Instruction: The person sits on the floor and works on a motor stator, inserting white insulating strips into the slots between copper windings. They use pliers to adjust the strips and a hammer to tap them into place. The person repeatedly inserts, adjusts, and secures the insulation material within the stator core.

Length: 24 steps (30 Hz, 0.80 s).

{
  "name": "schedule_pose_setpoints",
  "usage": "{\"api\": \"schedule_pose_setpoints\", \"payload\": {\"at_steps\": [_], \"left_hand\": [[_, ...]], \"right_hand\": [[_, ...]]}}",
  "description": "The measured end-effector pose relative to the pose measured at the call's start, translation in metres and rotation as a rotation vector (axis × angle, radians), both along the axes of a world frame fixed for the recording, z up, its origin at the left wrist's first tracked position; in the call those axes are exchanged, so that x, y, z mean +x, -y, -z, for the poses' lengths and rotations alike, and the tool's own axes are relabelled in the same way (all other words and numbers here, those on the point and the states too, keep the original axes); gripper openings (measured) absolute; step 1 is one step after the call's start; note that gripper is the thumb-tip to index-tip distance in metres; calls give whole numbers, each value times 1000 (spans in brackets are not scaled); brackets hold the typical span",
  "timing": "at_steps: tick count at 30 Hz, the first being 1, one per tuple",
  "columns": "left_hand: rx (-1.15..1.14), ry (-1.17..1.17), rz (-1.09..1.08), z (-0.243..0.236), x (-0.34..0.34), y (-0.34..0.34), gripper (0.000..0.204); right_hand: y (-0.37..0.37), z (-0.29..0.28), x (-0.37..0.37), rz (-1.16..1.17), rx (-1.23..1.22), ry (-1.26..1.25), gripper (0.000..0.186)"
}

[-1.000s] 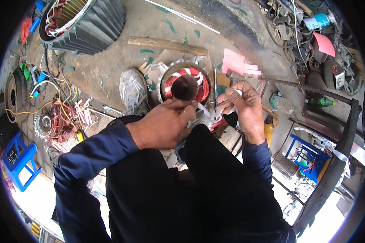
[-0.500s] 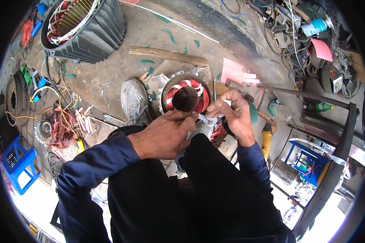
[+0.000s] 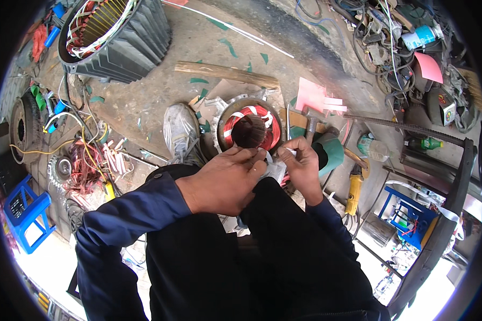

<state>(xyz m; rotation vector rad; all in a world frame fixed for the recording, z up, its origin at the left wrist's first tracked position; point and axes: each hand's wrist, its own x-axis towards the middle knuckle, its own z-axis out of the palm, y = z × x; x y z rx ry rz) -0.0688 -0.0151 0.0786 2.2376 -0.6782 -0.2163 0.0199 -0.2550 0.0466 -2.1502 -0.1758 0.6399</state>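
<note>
A motor stator (image 3: 222,123) sits between my feet, its red windings (image 3: 270,125) bound with white tape. My left hand (image 3: 227,182) is at its near rim, fingers pinched on white tape (image 3: 269,159) that shows between my hands. My right hand (image 3: 301,170), just right of it, grips the white tape between thumb and bent forefinger. My left shoe (image 3: 179,125) stands left of the stator. A hammer (image 3: 311,124) and a roll of green sheet (image 3: 329,152) lie to the right.
A big ribbed housing (image 3: 134,43), wood strip (image 3: 225,72), pink sheets (image 3: 310,93), yellow grinder (image 3: 353,192) and metal frame (image 3: 452,187) surround me. Tangled wires and parts (image 3: 391,53) pile at upper right, copper scraps (image 3: 85,166) at left. Blue stools (image 3: 29,211) stand at both sides.
My right hand has moved left and down toward my left hand, drawing the white tape closer. My left hand has shifted slightly right and down. More of the green roll shows.
</note>
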Motion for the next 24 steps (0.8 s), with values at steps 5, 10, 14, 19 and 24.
{"api": "schedule_pose_setpoints", "payload": {"at_steps": [5,10,14,19,24], "left_hand": [[72,-7,48,-4,3,9,51],[134,-22,80,-3,5,12,67],[208,-43,112,-4,3,14,78],[79,19,38,7,1,23,67],[166,61,-21,16,-1,29,64]], "right_hand": [[-12,-51,19,-253,-199,653,26],[-68,-44,38,-755,-193,482,21],[-93,-19,53,-920,-403,340,15],[-93,-20,59,-980,-556,308,12],[-94,-28,59,-924,-431,247,7]]}}
